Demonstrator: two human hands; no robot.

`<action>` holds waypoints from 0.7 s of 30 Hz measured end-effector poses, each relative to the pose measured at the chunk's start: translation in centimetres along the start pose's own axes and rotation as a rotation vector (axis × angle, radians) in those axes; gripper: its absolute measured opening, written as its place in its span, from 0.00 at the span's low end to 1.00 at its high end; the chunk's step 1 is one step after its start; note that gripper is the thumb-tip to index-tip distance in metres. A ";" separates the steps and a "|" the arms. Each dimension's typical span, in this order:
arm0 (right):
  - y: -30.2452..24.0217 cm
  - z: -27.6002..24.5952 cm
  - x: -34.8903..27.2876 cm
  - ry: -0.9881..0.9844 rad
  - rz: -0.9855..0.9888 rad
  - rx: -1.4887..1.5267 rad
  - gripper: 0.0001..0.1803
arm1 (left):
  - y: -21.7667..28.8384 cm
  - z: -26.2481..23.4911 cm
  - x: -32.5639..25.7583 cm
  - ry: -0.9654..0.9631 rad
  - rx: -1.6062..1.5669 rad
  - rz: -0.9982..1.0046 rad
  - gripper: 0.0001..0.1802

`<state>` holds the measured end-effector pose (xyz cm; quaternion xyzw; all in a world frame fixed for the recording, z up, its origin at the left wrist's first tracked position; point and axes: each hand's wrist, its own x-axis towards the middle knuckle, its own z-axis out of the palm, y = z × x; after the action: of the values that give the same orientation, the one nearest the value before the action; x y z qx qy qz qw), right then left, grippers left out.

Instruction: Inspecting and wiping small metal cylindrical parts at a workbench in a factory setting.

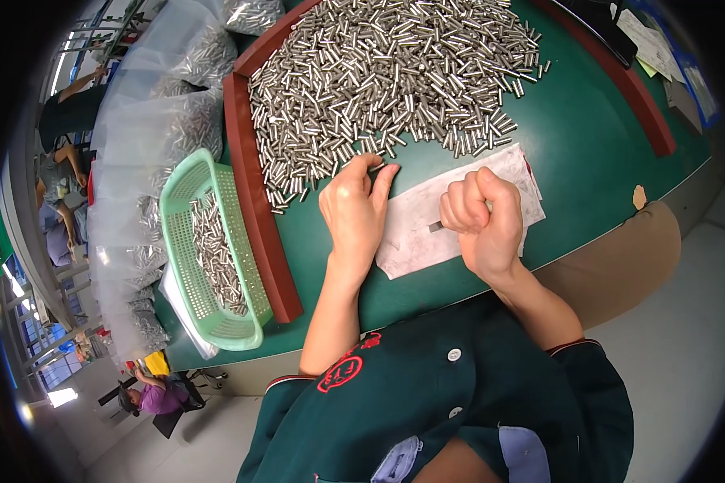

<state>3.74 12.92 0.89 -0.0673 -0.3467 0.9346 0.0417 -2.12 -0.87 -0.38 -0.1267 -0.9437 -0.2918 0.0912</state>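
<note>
A large heap of short, shiny metal pins (395, 72) covers the far part of the green table. At its near edge, my left hand (353, 205) has thumb and forefinger brought together by a pin; the hand's back hides its other fingers. My right hand (487, 216) is closed in a fist above a smudged white cloth (415, 208). A grey metal pin (436, 227) shows at the lower left side of that fist, seemingly gripped by the curled fingers. What else the fist encloses is hidden.
Dark red wooden rails (258, 217) border the work area. Left of them stands a green perforated basket (254, 310) partly filled with pins, beside plastic bags (193, 121) of metal parts. A dark device (596, 28) and papers lie far right. Other people work at far left.
</note>
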 end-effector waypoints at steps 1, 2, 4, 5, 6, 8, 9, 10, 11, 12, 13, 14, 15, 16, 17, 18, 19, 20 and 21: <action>0.0 0.1 0.0 0.012 0.005 -0.019 0.22 | 0.1 0.1 0.1 0.001 -0.001 -0.036 0.09; 0.1 0.0 -0.1 0.018 0.004 -0.019 0.22 | 0.2 0.1 0.1 -0.007 0.000 -0.046 0.09; 0.2 -0.2 0.0 -0.012 0.001 0.038 0.22 | 0.1 -0.1 0.0 -0.015 -0.026 -0.046 0.07; 0.1 -0.2 0.0 0.002 -0.003 0.037 0.22 | 0.3 -0.3 -0.1 -0.041 -0.099 -0.028 0.06; 0.1 -0.2 0.0 0.003 0.004 0.020 0.23 | 0.7 -0.8 -0.4 -0.068 -0.171 -0.011 0.05; 0.2 -0.3 0.1 0.008 0.001 0.008 0.23 | 0.9 -1.8 -1.2 -0.238 -0.388 0.054 0.05; 0.2 -0.4 0.1 0.022 0.000 0.010 0.23 | 1.3 -2.5 -1.3 -0.364 -0.468 0.138 0.05; 0.1 -0.5 0.2 0.019 -0.002 0.009 0.23 | 1.2 -2.7 -1.5 -0.484 -0.537 0.148 0.06; 0.1 -0.4 0.2 0.010 -0.003 0.009 0.23 | 1.2 -2.8 -1.6 -0.493 -0.537 0.147 0.06; 0.1 -0.4 0.2 0.019 -0.003 0.012 0.23 | 1.1 -2.9 -1.8 -0.552 -0.505 0.115 0.07; 0.1 -0.4 0.2 0.013 -0.001 0.013 0.23 | 1.0 -3.0 -1.9 -0.610 -0.472 0.082 0.08; 0.1 -0.6 0.3 0.007 0.001 0.013 0.23 | 0.3 -3.0 -2.0 -0.616 -0.462 0.013 0.10; 0.2 -0.6 0.4 0.014 0.002 0.013 0.23 | 0.1 -3.2 -2.1 -0.596 -0.445 -0.013 0.10; 0.2 -0.7 0.4 0.011 0.000 0.013 0.23 | 0.1 -3.4 -2.1 -0.575 -0.429 -0.038 0.11; 0.3 -0.6 0.4 0.002 0.000 0.015 0.23 | 0.0 -3.4 -2.1 -0.566 -0.394 -0.035 0.11; 0.3 -0.6 0.3 0.003 0.002 0.016 0.23 | 0.1 -3.4 -2.2 -0.567 -0.394 -0.037 0.11; 0.3 -0.6 0.3 -0.009 -0.002 0.031 0.23 | 0.3 -3.1 -2.3 -0.553 -0.366 -0.020 0.11; 0.3 -0.6 0.2 -0.020 -0.005 0.047 0.23 | 0.5 -2.9 -2.5 -0.540 -0.337 -0.004 0.12; 0.3 -0.6 0.2 -0.020 -0.003 0.048 0.23 | 0.8 -2.7 -2.6 -0.536 -0.316 0.039 0.10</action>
<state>3.64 13.08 0.21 -0.0564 -0.3248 0.9432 0.0414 0.89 -2.27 1.57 -0.2300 -0.8744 -0.3894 -0.1761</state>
